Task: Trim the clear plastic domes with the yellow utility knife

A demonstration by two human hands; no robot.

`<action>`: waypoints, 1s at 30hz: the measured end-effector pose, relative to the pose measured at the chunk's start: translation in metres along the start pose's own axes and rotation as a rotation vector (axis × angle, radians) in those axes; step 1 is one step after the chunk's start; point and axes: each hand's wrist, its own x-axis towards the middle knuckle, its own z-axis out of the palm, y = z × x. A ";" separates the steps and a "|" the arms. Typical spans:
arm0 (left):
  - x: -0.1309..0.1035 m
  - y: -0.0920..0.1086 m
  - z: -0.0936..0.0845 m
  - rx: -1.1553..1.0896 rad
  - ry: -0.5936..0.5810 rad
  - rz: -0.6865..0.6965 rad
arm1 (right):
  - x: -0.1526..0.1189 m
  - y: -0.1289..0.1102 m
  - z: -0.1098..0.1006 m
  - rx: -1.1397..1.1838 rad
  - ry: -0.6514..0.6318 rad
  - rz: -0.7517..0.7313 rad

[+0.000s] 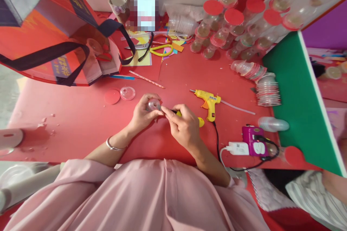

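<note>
My left hand (145, 114) is closed round a small clear plastic dome-shaped piece (154, 105) with a hole in its top. My right hand (184, 126) is closed on a slim tool with a yellow and black handle (201, 122). The tool's working end meets the rim of the clear piece, close to my left fingertips; its tip is hidden by fingers. To the right of my hands, a yellow glue gun (208, 101) rests on the red table with a glue stick in its back. Left of them lie a clear domed lid (127, 93) and a red disc (112, 96).
A large red bag (48, 43) stands at the left. Scissors (159, 45) lie on paper scraps at the back, near a striped straw (146, 79). Stacked clear lids (268, 89) and bottle-like cup assemblies (214, 25) stand right, by a green partition (300, 94). A purple power block (253, 140) sits nearer.
</note>
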 end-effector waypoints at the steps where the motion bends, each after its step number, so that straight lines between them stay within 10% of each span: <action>1: 0.000 0.000 0.000 -0.002 0.006 0.000 | 0.000 0.000 -0.001 0.009 -0.006 0.005; 30: 0.002 -0.013 -0.007 -0.118 -0.031 -0.063 | -0.001 0.000 0.001 0.011 0.007 0.022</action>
